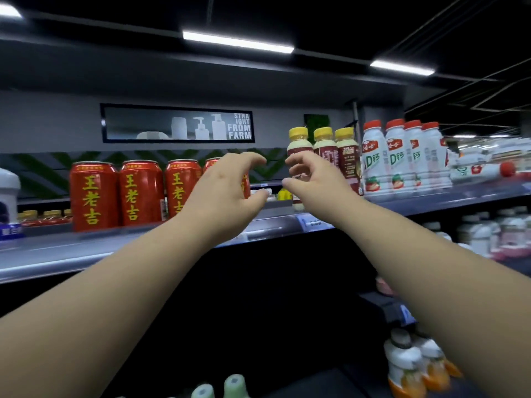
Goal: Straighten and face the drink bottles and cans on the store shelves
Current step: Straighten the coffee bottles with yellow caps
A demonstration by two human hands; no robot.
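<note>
Both bare arms were stretched up towards the shelf (86, 248). The left hand (227, 191) was held in front of the fourth can (211, 163) in a row of red cans (140, 193), which were stood upright with their labels facing out. Its fingers were curved and held apart from the thumb, and nothing was gripped. At 3 o'clock of it, just apart, the right hand (313, 182) was raised in front of the first bottle (298, 145), a yellow-capped one. Its fingers were curled, with a gap left to the thumb through which the label was seen. Whether the bottle was touched could not be told. That bottle was stood upright near the shelf edge, seemingly forward of its two yellow-capped neighbours (336, 150) at 3 o'clock. Further at 3 o'clock, four white bottles (399, 159) with red caps were lined up upright, and beyond them a fallen bottle (477, 170) of the same kind was laid on its side. At 5 o'clock of the right hand, well below, blurred lower bottles (413, 360) were seen.
</note>
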